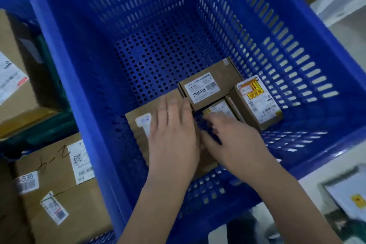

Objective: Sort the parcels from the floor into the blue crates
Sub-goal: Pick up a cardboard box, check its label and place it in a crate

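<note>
Perforated blue crate (pixel 257 31), brown parcels (pixel 213 77)

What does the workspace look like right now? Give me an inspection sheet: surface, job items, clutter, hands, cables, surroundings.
Surface: perforated floor of the blue crate, far half bare.
Job's things: four brown parcels in the crate's near part: flat parcel on the left, labelled box reading 12V4A-5525, box with yellow sticker on the right, small box partly hidden between them.
Clutter: nothing seen inside the crate.
Grippers: left hand rests flat on the flat parcel, fingers straight; right hand reaches toward the small box, its fingers blurred.
Cables: nothing seen.
Surroundings: large cardboard cartons left of the crate; white packet at lower right.
</note>
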Demonstrator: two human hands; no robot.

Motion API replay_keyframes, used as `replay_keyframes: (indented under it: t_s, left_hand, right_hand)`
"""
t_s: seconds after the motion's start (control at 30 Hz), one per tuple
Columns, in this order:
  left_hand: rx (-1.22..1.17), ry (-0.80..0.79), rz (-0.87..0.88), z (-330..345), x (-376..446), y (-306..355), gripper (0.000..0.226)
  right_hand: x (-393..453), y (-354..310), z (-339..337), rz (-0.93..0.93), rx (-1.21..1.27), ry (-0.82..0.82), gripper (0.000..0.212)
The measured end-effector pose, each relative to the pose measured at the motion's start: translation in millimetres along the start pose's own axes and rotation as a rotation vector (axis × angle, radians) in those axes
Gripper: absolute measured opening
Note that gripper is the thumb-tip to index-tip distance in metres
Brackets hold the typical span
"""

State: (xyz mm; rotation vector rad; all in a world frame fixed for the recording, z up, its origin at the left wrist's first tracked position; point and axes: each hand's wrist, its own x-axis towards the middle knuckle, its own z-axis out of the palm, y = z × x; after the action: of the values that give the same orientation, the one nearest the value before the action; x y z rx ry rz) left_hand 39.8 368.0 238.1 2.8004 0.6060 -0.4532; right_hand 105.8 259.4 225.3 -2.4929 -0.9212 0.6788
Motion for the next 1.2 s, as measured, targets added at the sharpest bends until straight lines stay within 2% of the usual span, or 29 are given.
replay_keyframes:
  t_s: [0.1, 0.23, 0.33, 0.37, 0.47, 0.6, 0.67, 0.83, 0.93, 1.0, 1.07, 1.2]
  left_hand:
    - [-0.133, 0.182, 0.178, 1, -8, 40, 0.052]
    - [-0.291, 0.208, 0.342, -4, -16, 118, 0.040]
    - [-0.393, 0.246, 0.492, -8, -27, 189, 0.041]
    - [-0.425, 0.253, 0.543, -6, -32, 215, 0.042]
    - [-0.368, 0.155, 0.689, 19, -48, 290, 0.044]
    - [-0.124, -0.330, 0.780, 106, -65, 366, 0.039]
    - [0.073, -0.515, 0.837, 160, -74, 390, 0.037]
    - [0.462, -0.948, 0.753, 270, -122, 422, 0.040]
    - [0.517, -1.029, 0.779, 322, -157, 433, 0.038]
    - [0.561, -1.036, 0.764, 353, -170, 437, 0.039]
    - [0.649, -1.057, 0.744, 385, -174, 440, 0.041]
    - [0.737, -1.062, 0.717, 436, -175, 433, 0.047]
  right_hand:
    - [-45, 5, -11, 0.110, 0.494, 0.350, 0.045]
    - [-109, 33, -27, 0.272, 0.656, 0.807, 0.046]
    - [-151, 80, -37, 0.647, 1.052, 1.132, 0.031]
    - [-165, 102, -38, 0.801, 1.176, 1.151, 0.025]
    - [-211, 170, -22, 1.092, 1.293, 0.959, 0.015]
    - [-267, 238, 34, 1.288, 1.384, 0.809, 0.015]
    - [-294, 262, 66, 1.418, 1.433, 0.724, 0.014]
    - [-372, 297, 148, 1.717, 1.734, 0.600, 0.021]
    - [-422, 302, 192, 1.856, 1.686, 0.453, 0.015]
    - [-447, 307, 210, 1.852, 1.672, 0.395, 0.009]
    - [-470, 317, 226, 1.833, 1.698, 0.444, 0.007]
    - [-511, 336, 260, 1.917, 1.802, 0.544, 0.011]
